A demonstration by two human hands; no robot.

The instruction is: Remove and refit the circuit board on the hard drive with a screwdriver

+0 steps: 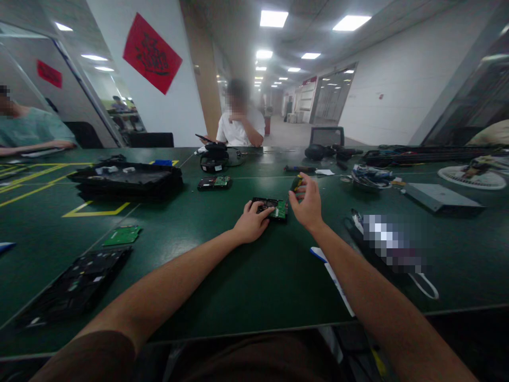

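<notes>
A hard drive [274,207] with a green circuit board facing up lies on the green table [246,276] in front of me. My left hand [251,223] rests on its near left edge, fingers curled onto it. My right hand [307,204] hovers just right of the drive with fingers apart, reaching toward a small dark and yellow object [296,183] behind it; whether it touches that object is unclear.
A second hard drive [214,182] lies further back. Stacked black trays [127,180] sit at the left, a loose green board [123,235] and a black tray [75,284] nearer me. A lanyard badge [392,244] lies to the right. People sit across and at far left.
</notes>
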